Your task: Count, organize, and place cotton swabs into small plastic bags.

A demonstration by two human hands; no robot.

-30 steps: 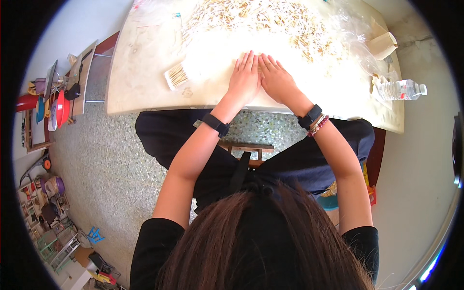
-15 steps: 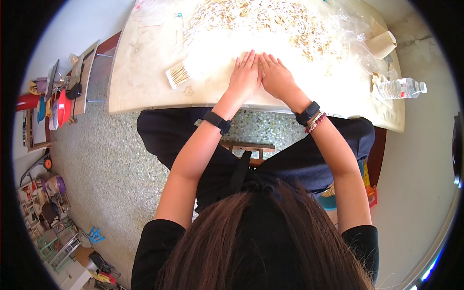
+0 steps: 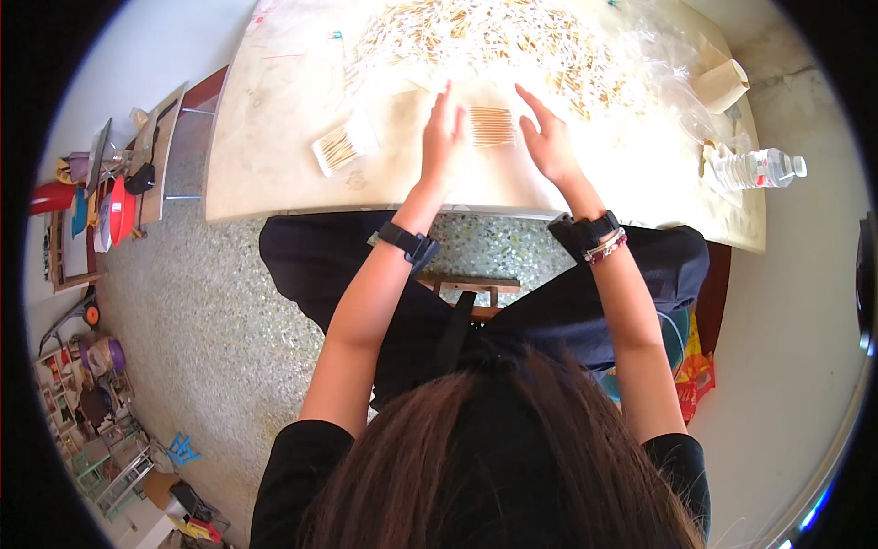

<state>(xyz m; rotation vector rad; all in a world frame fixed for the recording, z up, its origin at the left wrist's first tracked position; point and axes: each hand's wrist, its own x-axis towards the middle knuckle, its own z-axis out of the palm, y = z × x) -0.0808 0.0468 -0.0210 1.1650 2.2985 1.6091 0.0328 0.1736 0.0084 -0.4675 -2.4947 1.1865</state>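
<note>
A row of cotton swabs [image 3: 492, 127] lies side by side on the pale table between my hands. My left hand [image 3: 441, 137] is on edge at the row's left, fingers stretched out, holding nothing. On the other side, my right hand [image 3: 549, 142] is also open, its thumb apart from the fingers and close to the swab ends. A small clear pack of swabs [image 3: 338, 151] rests to the left of my left hand. Beyond both hands spreads a wide, loose heap of cotton swabs [image 3: 494, 37]. Bright light washes out part of the tabletop.
A clear plastic bottle [image 3: 761, 168] lies at the table's right edge. Near it are a beige paper roll or cup [image 3: 722, 86] and crumpled clear plastic [image 3: 663, 55]. The table's [image 3: 274, 183] front edge runs above my knees.
My hands were flat and together over the table. Now they have lifted and moved apart, uncovering the row of swabs between them.
</note>
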